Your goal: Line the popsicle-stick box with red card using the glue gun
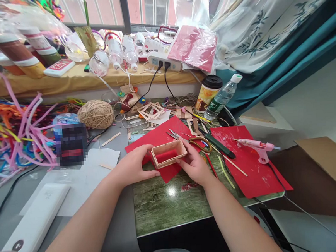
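Pale wooden strips form a small open box (170, 164), held over a red sheet (154, 138) near the middle of the desk's green top (163, 208). The right hand (196, 165) pinches the box's right end, thumb at the near corner and fingers curled behind. The left hand (133, 165) has its thumb and forefinger spread around the left end; whether they press on it, I cannot tell.

Just beyond the box, scissors (190, 140) lie partly on the sheet, with a dark green cutter (220, 145) to their right and a thin wooden stick (232, 163) beside it. A second red sheet (254, 181) overhangs the desk's near right corner, carrying a pink glue gun (257, 146).

Toward the desk's far edge lie stick frames (150, 117); a paper cup (209, 93) and a water bottle (224, 97), which leans, are by the far right corner. Past the green top's left edge, on grey, sit a ball of twine (96, 114), white paper (100, 156) and, furthest left, bright fuzzy stems (37, 136).
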`<action>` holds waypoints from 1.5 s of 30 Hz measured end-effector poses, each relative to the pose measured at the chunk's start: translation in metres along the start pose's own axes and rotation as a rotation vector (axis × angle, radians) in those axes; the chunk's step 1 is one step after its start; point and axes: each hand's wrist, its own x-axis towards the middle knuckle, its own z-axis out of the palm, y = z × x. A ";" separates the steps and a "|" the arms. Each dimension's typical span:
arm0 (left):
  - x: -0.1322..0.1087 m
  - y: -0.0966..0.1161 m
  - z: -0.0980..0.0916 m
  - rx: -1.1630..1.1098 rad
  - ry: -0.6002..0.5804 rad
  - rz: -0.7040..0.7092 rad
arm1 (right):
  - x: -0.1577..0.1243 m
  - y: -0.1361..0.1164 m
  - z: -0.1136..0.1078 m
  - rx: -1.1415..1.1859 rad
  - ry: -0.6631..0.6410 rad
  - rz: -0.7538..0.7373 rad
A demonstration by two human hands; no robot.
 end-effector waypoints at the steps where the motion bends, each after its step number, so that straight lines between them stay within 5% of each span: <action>1: 0.001 0.002 0.001 0.028 0.002 0.001 | 0.001 0.001 0.000 0.012 -0.026 0.016; 5: 0.003 0.007 0.008 0.111 0.003 0.001 | 0.001 0.006 0.001 0.006 -0.096 0.077; 13: 0.003 0.002 0.029 0.155 0.048 -0.025 | -0.002 0.005 0.007 -0.081 -0.039 0.094; 26: 0.000 0.002 0.019 0.117 -0.002 0.004 | -0.013 -0.011 0.008 -0.524 -0.114 0.136; 31: 0.001 -0.001 0.015 0.079 -0.046 -0.015 | -0.014 -0.016 0.006 -0.688 -0.158 0.035; 45: 0.004 0.001 0.013 0.028 -0.123 0.010 | -0.019 -0.020 -0.004 -0.710 -0.232 0.028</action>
